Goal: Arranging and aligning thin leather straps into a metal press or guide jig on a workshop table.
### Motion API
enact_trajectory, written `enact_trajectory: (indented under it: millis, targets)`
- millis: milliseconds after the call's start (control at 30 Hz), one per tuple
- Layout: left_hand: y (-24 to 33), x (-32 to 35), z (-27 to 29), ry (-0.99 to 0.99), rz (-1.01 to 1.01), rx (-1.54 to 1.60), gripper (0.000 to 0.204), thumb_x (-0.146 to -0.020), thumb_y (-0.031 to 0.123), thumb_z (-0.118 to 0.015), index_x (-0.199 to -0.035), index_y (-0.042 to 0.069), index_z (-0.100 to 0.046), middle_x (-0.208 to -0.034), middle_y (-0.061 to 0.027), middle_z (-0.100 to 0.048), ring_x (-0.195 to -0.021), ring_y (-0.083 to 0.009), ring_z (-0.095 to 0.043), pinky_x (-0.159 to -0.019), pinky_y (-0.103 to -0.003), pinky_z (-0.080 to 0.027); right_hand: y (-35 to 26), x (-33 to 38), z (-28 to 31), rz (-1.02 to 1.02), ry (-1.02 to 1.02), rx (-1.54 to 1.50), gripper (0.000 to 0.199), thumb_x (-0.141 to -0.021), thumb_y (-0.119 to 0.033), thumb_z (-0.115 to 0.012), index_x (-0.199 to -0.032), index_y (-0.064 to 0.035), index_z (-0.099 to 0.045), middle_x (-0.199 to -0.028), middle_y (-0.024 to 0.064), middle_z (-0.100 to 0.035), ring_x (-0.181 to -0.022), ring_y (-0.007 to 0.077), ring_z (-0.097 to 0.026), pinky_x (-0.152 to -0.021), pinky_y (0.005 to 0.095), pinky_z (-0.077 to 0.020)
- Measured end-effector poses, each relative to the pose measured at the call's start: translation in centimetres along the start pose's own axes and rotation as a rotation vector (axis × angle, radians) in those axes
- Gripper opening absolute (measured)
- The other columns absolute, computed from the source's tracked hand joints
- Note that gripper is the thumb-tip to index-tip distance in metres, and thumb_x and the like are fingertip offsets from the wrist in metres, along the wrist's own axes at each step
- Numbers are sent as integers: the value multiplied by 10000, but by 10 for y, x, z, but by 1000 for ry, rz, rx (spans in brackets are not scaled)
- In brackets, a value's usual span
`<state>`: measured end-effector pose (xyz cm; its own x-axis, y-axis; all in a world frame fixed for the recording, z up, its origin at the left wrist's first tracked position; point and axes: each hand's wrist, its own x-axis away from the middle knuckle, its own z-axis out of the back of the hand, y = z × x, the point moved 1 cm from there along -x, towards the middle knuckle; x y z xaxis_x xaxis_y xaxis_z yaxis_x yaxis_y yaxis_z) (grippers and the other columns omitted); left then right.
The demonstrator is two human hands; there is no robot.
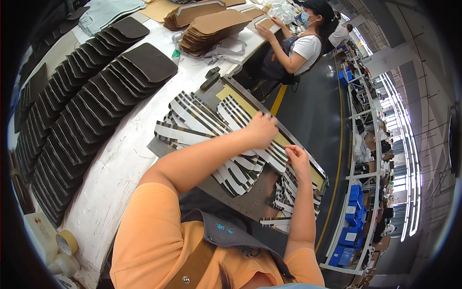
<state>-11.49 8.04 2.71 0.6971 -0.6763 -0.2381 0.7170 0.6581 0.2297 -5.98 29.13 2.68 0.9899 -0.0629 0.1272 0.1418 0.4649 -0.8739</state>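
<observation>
Several white strips (192, 118) with black-and-brown patterned edges lie fanned in overlapping layers on a grey board (260, 204) before me. My left hand (262, 131) is closed over the strips at the board's far side; its curled fingers hide what they hold. Just to its right, my right hand (298, 161) has thumb and fingers pinched together by the strip ends, and anything between them is too small to make out. Below my right hand, a second heap of shorter-looking strips (286, 192) lies partly behind my forearm. A yellow band (279, 137) runs along the board's far edge.
Rows of black padded panels (110, 96) cover the white table (125, 149) at left. Brown panel stacks (211, 29) stand farther back. Tape (67, 242) lies near left. A masked co-worker (298, 48) sits beyond the board. Shelving with blue bins (353, 212) lines the right.
</observation>
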Motion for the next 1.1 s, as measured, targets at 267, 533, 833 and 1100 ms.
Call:
enact_trajectory:
  millis: [267,533,833,1100]
  targets:
    - [36,19,-7,-240,22,-2,326,-784,343,-654,-961,71,-684,-1072,-88,-584,-1046,-261,-537,-747,-435,-452,-3,-8,-14,49,35,162,155,-857,-142,-627,-911,4,-634,-721,-25,-601,-609,47,-503,-542,210,-393]
    - [25,14,12,-343,88,133,316,-872,352,-558,-1021,100,-675,-1140,-85,-561,-1121,-285,-508,-795,-484,-464,-21,-22,7,239,251,311,134,-861,-128,-604,-875,2,-631,-679,-26,-565,-605,43,-472,-549,205,-394]
    - [-3,9,3,-162,281,206,403,-882,286,-537,-1114,-32,-448,-1131,-232,-498,-940,-409,-598,-770,-488,-504,21,-5,71,103,281,311,135,-843,-124,-612,-875,4,-642,-682,-37,-545,-620,44,-470,-547,217,-381]
    - [-7,9,3,49,217,145,296,-862,249,-566,-1036,14,-525,-1028,-150,-512,-911,-358,-580,-774,-447,-470,43,-1,47,137,290,300,189,-831,-193,-631,-920,-30,-667,-824,69,-658,-675,131,-534,-623,273,-424]
